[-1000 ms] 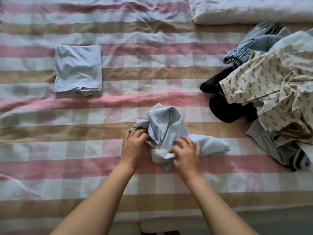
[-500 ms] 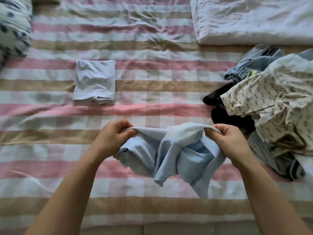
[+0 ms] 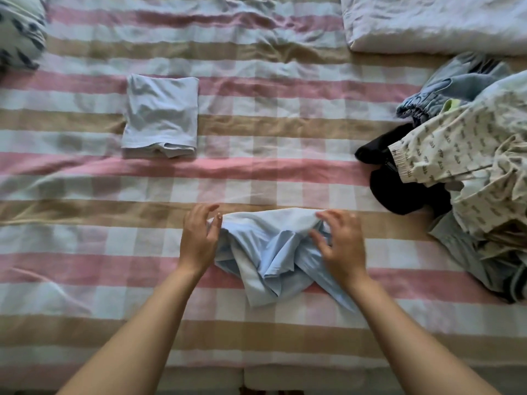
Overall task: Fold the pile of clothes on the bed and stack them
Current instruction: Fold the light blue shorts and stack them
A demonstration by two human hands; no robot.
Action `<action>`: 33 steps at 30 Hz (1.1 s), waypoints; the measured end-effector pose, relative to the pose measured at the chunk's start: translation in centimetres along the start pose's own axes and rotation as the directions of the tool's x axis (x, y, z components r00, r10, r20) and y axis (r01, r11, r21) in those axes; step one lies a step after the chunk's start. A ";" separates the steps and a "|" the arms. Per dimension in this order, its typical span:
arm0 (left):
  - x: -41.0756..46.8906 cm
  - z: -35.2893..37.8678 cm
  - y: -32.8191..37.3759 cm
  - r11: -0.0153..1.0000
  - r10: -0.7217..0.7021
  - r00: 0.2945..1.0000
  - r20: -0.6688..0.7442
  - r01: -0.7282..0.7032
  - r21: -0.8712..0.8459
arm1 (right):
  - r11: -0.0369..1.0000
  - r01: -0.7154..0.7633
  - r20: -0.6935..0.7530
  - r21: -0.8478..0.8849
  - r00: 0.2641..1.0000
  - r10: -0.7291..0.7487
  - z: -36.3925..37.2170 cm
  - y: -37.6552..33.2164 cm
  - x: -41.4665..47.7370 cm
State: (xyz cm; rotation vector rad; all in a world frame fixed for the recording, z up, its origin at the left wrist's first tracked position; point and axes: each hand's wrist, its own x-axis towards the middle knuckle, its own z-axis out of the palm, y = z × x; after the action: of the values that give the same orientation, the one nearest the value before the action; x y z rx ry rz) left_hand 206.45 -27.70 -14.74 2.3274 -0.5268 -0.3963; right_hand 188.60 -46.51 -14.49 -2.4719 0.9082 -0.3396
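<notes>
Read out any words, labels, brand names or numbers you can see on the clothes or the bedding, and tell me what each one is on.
No text in this view can be read.
Cream patterned garment: repeated small dark marks, possibly lettering, too small and blurred to read.
Folded pale blue garment: no writing or label visible.
Crumpled pale blue garment: no writing or label visible.
Checked bedsheet: none.
</notes>
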 end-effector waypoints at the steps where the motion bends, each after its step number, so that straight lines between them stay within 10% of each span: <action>1: -0.6 -0.2 -0.2 0.996 -0.051 0.998 0.030 0.053 -0.068 | 0.989 0.149 0.079 -0.022 0.986 -0.147 0.5 -1.2 -0.6; 4: -1.5 -0.2 -1.2 0.943 -0.229 0.954 0.193 0.267 -0.200 | 0.909 0.399 0.486 -0.122 0.823 -0.296 2.6 -4.0 -1.4; 6: -1.4 0.0 -2.1 0.929 -0.273 0.939 0.210 0.314 -0.198 | 0.889 0.412 0.428 -0.199 0.853 -0.299 3.2 -4.3 -0.2; 9: -0.2 0.1 -2.1 0.901 -0.312 0.939 0.147 0.342 -0.268 | 0.995 0.088 0.237 0.046 0.967 -0.097 2.4 -3.0 2.3; 13: 3.0 0.4 -0.9 0.886 -0.294 0.952 0.081 0.303 -0.350 | 0.834 -0.351 0.116 0.426 0.935 0.334 0.6 0.4 7.4; 20: 6.2 2.9 -0.9 0.833 -0.349 0.927 0.136 0.373 -0.408 | 0.723 -0.597 0.197 0.349 0.800 0.566 2.7 4.2 11.8; 23: 4.5 2.2 -1.7 0.841 -0.388 0.920 0.059 0.380 -0.384 | 0.873 -0.456 0.013 0.174 0.887 0.461 2.9 2.3 11.2; 26: 1.3 1.5 -2.4 0.838 -0.432 0.900 -0.061 0.375 -0.396 | 0.999 -0.015 -0.128 0.030 0.992 0.019 3.8 -1.7 10.5; 29: -1.2 1.9 -2.9 0.806 -0.448 0.893 -0.048 0.380 -0.454 | 0.955 0.294 0.202 -0.044 0.939 -0.280 6.4 -5.3 11.9; 33: -2.4 2.5 -4.0 0.678 -0.483 0.868 0.113 0.453 -0.579 | 0.895 0.352 0.587 -0.274 0.798 -0.134 10.3 -6.7 13.4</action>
State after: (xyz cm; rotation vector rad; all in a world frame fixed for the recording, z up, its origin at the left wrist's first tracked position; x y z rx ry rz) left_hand 204.36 -25.34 -18.92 1.8100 0.2340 -0.6376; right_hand 206.23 -47.23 -18.96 -2.7959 0.4181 0.5137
